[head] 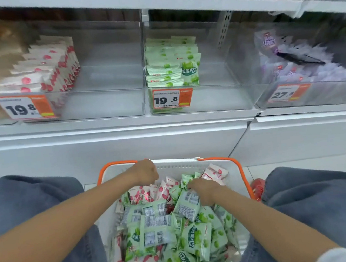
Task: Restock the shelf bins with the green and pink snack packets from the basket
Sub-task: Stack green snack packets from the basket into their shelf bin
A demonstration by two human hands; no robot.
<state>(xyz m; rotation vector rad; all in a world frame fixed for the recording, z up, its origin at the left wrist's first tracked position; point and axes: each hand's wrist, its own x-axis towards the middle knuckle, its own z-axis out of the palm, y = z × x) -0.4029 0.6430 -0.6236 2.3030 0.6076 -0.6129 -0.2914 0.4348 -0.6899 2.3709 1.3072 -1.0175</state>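
Head view: a white basket (214,163) with orange handles is seen at 6 o'clock, between two denim-clad knees (35,200). It is heaped with green packets (157,229) — pink packets (164,191) are mixed in, mostly toward its 12 o'clock end. The left hand (145,172) is held knuckles-up at the basket's 11 o'clock rim, fingers curled under; whether anything is gripped cannot be told. The right hand (203,189) is set at the basket's 1 o'clock, fingers closed round a green packet (187,204) tilted up from the heap. On the shelf (123,123), a clear pink bin (107,73) at 10 o'clock is stocked only along its left side — a green bin (220,65) at 12 to 1 o'clock likewise. Orange price tags (172,98) are fixed to the bin fronts.
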